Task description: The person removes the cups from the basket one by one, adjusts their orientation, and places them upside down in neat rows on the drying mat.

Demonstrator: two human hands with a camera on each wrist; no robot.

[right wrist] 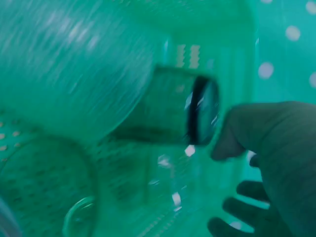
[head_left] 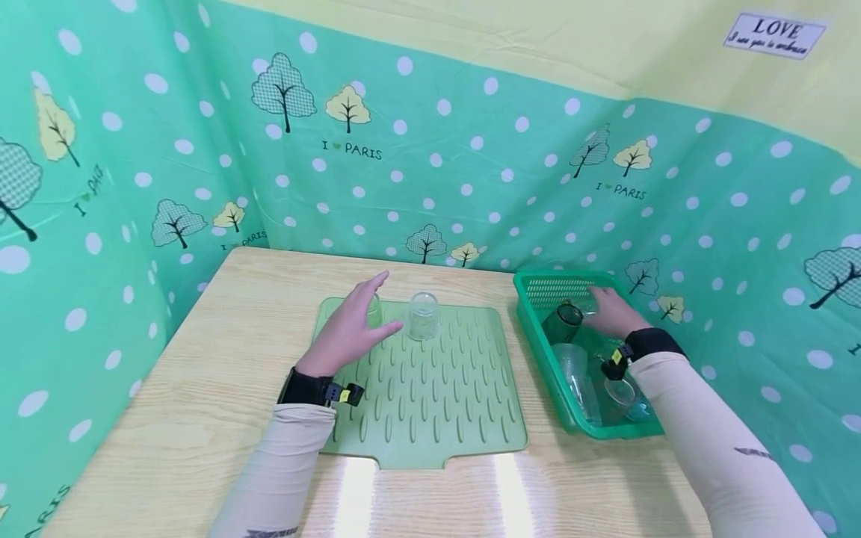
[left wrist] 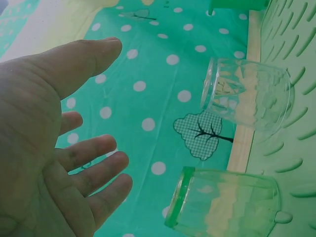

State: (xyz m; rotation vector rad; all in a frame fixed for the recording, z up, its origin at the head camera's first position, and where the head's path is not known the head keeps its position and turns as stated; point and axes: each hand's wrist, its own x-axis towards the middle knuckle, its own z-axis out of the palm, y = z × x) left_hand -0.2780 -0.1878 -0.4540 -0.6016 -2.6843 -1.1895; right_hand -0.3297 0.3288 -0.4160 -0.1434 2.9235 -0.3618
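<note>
Left hand (head_left: 350, 329), fingers spread and holding nothing, is hovering at frame centre beside two glasses (head_left: 423, 315) standing mouth-down on the ridged mat (head_left: 437, 403), presumably draining; right hand (head_left: 608, 310) is reaching into the green basket (head_left: 538, 329) at right, among jumbled cups (head_left: 562, 323), its grasp unclear

— Where does the head view look from?
— From above, facing forward and down at the drying mat (head_left: 430, 388), with the green basket (head_left: 538, 329) at 3 o'clock.
— And the left wrist view?
— Close, rolled sideways behind the left hand (left wrist: 54, 148), facing two upturned glasses that the head view also shows.
— The right wrist?
— Very near, inside the basket, blurred; it shares the dark green cup (right wrist: 173, 106) with the head view.
</note>
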